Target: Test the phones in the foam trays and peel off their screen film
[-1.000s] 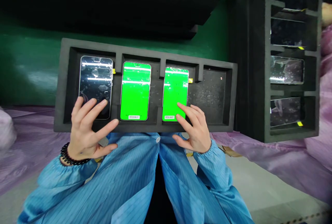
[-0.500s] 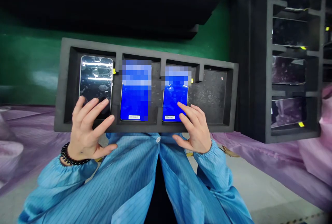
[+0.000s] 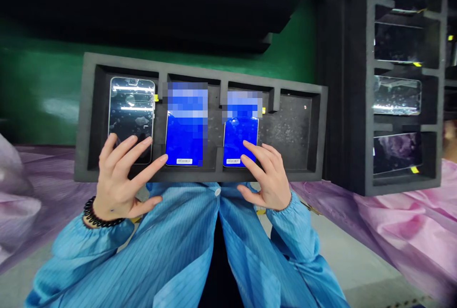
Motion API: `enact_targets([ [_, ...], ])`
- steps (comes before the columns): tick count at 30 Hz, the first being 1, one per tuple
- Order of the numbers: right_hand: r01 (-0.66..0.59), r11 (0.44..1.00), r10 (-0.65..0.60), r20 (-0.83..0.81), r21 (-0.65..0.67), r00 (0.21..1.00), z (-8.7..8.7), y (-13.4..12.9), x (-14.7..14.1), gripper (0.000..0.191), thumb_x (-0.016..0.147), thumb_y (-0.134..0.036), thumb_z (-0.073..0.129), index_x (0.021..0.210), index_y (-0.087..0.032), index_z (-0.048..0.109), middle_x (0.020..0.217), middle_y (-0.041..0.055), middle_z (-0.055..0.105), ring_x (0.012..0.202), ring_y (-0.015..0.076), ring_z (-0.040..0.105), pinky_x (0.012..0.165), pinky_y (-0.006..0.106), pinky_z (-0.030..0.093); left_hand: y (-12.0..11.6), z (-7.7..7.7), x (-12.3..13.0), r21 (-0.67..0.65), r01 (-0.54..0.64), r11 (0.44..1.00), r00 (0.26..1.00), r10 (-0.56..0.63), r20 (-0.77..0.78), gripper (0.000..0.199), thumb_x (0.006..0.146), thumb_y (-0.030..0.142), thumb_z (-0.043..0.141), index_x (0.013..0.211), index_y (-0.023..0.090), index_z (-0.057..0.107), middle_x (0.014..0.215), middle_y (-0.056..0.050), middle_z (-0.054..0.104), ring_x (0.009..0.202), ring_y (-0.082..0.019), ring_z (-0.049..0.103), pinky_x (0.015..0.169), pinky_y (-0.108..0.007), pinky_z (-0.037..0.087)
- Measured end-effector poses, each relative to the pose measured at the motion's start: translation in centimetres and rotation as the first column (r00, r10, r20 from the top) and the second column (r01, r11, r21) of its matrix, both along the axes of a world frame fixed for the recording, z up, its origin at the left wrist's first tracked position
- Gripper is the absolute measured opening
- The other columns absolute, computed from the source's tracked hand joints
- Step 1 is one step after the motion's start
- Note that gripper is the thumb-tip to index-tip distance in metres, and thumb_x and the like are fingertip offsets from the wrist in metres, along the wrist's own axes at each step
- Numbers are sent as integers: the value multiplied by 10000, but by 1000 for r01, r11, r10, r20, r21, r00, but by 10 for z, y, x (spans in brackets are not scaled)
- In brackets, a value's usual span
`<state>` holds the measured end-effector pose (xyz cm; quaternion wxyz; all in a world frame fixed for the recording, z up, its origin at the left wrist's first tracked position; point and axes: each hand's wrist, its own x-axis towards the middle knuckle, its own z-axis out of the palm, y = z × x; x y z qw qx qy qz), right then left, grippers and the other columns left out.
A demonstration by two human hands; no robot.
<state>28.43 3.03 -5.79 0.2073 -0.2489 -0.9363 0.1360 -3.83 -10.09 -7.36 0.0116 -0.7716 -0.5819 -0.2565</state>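
A black foam tray (image 3: 121, 60) in front of me holds three phones in its compartments. On the leftmost, a dark-screened phone (image 3: 131, 103), rest the fingers of my left hand (image 3: 123, 179), spread and open. The index finger of that hand reaches across to the lower left corner of the middle phone (image 3: 184, 141), whose screen is lit blue. My right hand (image 3: 269, 179) is open over the lower right of another blue-lit phone (image 3: 235, 139), with fingertips at its screen. Part of each blue screen is pixelated. Yellow tabs show beside the left and right phones.
At the right, a black foam tray stack (image 3: 369, 108) holds several dark-screened phones. Another black foam stack (image 3: 178, 10) stands at the back on the green work surface (image 3: 46, 108). Pink fabric (image 3: 403, 222), apparently a person's garment, shows at the right, with more at the left.
My left index finger has stretched right to the middle phone's corner. My right index and middle fingers have shifted slightly. Pink fabric at both sides has moved; a phone at right now reflects light.
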Motion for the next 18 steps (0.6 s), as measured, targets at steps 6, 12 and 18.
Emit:
enact_targets([
  [6,-19,999,23,97,-38,995,-1,-2,-1,460,971,-446,506,1379,-256,598,1483,126,564,1234,305,585,1085,541,428,1,1,-3,-50,65,997,992,-70,-105,650,949,584,385,1523,284,445,1666,-82,314,1487,-364,359,1239,-652,211],
  [12,88,987,-105,-122,-133,987,12,9,9,560,1018,-462,398,1530,-235,412,1471,137,564,1298,300,566,1055,503,468,8,17,11,-56,-73,996,991,79,110,581,1012,459,305,1557,275,383,1662,-39,329,1524,-318,316,1279,-599,186],
  [18,423,906,-423,83,17,902,27,55,-4,289,1005,-310,493,1223,-225,662,1143,90,713,1057,282,626,893,442,467,59,29,62,-182,47,982,960,6,280,574,991,310,422,1551,197,365,1475,-107,570,1514,-295,353,1297,-567,184],
])
